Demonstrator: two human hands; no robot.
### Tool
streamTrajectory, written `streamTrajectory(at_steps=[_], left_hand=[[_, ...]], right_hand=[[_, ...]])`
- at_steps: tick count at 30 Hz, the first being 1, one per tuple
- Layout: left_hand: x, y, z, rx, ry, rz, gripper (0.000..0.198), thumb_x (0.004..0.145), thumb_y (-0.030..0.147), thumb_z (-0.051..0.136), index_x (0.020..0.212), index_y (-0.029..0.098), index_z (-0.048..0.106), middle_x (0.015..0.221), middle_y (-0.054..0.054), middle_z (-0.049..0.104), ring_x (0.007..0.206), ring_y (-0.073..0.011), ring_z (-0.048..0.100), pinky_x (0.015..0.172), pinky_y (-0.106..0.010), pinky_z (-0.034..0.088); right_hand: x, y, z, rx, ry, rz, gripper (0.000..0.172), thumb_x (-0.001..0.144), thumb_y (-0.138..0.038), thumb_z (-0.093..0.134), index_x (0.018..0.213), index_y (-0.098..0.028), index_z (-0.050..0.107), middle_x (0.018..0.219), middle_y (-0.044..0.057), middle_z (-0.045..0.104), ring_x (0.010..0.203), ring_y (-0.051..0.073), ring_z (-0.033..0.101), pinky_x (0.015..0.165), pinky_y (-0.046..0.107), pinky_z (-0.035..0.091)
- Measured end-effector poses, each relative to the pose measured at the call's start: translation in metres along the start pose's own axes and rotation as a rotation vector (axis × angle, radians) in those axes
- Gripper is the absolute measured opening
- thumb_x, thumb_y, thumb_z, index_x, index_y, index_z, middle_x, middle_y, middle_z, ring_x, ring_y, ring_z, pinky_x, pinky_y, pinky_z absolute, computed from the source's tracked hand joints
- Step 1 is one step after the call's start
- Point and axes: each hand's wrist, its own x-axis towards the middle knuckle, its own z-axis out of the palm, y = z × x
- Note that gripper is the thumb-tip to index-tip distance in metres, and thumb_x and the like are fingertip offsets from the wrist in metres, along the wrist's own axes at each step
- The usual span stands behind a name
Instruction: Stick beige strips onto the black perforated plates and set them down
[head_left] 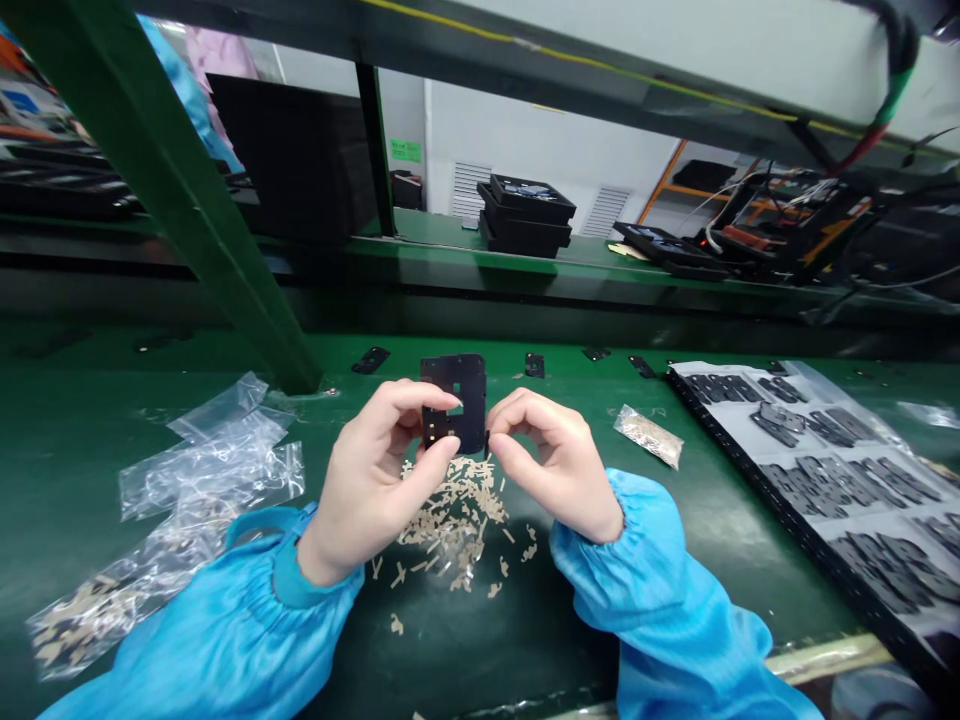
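Observation:
Between both hands I hold up a small flat black plastic frame part (457, 395) with cut-outs, above the green mat. My left hand (375, 470) pinches its left edge between thumb and fingers. My right hand (559, 460) is closed in a pinch at the part's lower right edge; whether a tiny piece sits in its fingertips I cannot make out. Under the hands lies a loose heap of small beige strips (454, 520). Both arms wear blue sleeves.
Clear plastic bags (217, 460), one with beige strips (82, 610), lie at the left. A small filled bag (649, 435) lies right of the hands. A tray of black parts (840, 480) fills the right. Loose black parts (371, 360) lie behind. A green post (225, 260) slants left. Black trays (525, 215) are stacked on the far shelf.

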Motion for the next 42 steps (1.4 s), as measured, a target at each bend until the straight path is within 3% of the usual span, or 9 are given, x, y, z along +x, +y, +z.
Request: streamTrajectory(at_steps=[5,11,23,27,31,37,42], left_hand=[[-0.001,-0.003,0.0,-0.112,-0.005,-0.035,0.031,0.075,0.008,0.057,0.1,0.024,0.054,0.089,-0.001,0.058,0.073,-0.0106,0.057,0.062,-0.02,0.051],[-0.001,-0.007,0.004,-0.333,-0.066,-0.129,0.059,0.078,0.013,0.055,0.129,0.032,0.033,0.088,-0.002,0.061,0.071,-0.0128,0.061,0.065,-0.026,0.055],[-0.001,-0.008,0.005,-0.586,-0.094,-0.155,0.053,0.076,0.009,0.061,0.12,0.032,0.043,0.085,0.002,0.064,0.075,-0.0089,0.063,0.068,-0.019,0.052],[0.001,-0.005,0.006,-0.684,-0.107,-0.203,0.053,0.075,0.008,0.061,0.12,0.033,0.045,0.084,0.002,0.065,0.072,-0.0088,0.062,0.067,-0.018,0.052],[0.002,-0.002,0.006,-0.762,-0.122,-0.253,0.052,0.075,0.006,0.061,0.117,0.034,0.047,0.083,0.003,0.065,0.074,-0.0083,0.062,0.07,-0.018,0.05],[0.001,0.0,0.009,-0.935,-0.168,-0.394,0.052,0.073,0.007,0.063,0.114,0.035,0.047,0.08,0.003,0.063,0.069,-0.0082,0.06,0.065,-0.018,0.049],[0.0,0.0,0.013,-1.062,-0.181,-0.563,0.053,0.072,0.007,0.063,0.115,0.032,0.046,0.083,0.002,0.062,0.071,-0.0088,0.06,0.067,-0.019,0.048]], right_hand=[[-0.002,-0.005,0.002,0.042,0.002,0.008,0.012,0.075,-0.01,0.05,0.066,-0.019,0.049,0.066,0.0,0.052,0.062,0.011,0.05,0.057,0.025,0.043],[-0.003,-0.009,0.004,0.061,0.022,0.015,0.013,0.072,-0.009,0.049,0.065,-0.019,0.046,0.064,-0.001,0.05,0.06,0.011,0.049,0.057,0.025,0.042],[-0.004,-0.01,0.002,-0.032,-0.038,0.074,0.016,0.072,-0.01,0.048,0.061,-0.019,0.04,0.061,-0.002,0.045,0.057,0.01,0.043,0.055,0.024,0.036],[-0.002,-0.005,-0.003,0.118,-0.111,0.064,0.016,0.084,-0.021,0.043,0.069,-0.018,0.045,0.067,-0.001,0.046,0.063,0.011,0.043,0.059,0.025,0.036],[-0.003,-0.001,-0.001,0.259,-0.213,-0.027,0.015,0.086,-0.023,0.047,0.072,-0.018,0.044,0.07,-0.002,0.044,0.064,0.01,0.04,0.061,0.025,0.035],[-0.005,0.003,0.007,0.482,-0.203,-0.093,0.016,0.087,-0.022,0.047,0.072,-0.019,0.044,0.07,-0.002,0.041,0.067,0.011,0.041,0.063,0.026,0.035],[-0.006,0.002,0.01,0.416,-0.153,-0.106,0.016,0.089,-0.022,0.044,0.073,-0.019,0.044,0.071,-0.001,0.044,0.067,0.011,0.042,0.063,0.026,0.036]])
